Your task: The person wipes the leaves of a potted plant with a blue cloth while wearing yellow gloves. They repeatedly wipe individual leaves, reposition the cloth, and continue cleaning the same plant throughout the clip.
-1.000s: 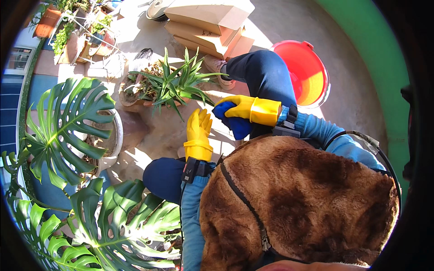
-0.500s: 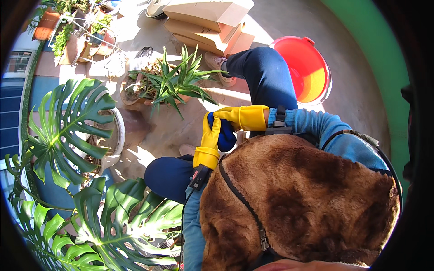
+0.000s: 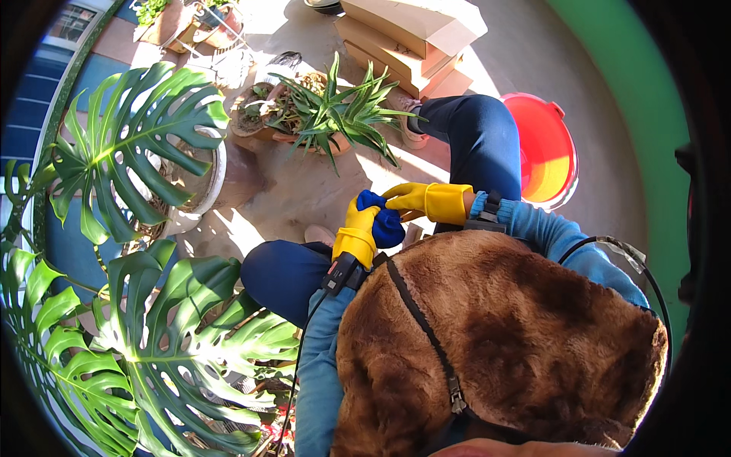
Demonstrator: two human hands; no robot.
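Note:
Both my hands wear yellow rubber gloves and meet in front of my body. My left hand [image 3: 358,227] is closed on a bunched dark blue cloth [image 3: 387,229], which bulges out on its right side. From the right, my right hand [image 3: 417,199] reaches over with its fingers stretched out to the cloth's upper edge. Its fingertips lie at the cloth, close to the left hand's fingers; whether they press on it is hard to see. Part of the cloth is hidden under the gloves.
A red bucket [image 3: 542,145] stands beyond my right knee. Ahead are cardboard boxes [image 3: 411,34] and a potted aloe [image 3: 339,110]. Large monstera leaves [image 3: 126,148] spread along the left, near a round white pot [image 3: 217,175]. A green wall [image 3: 647,99] curves at right.
My right hand has drawn back to the right from the left hand's fingers, and more of the blue cloth's top shows. The whole view has shifted and turned slightly.

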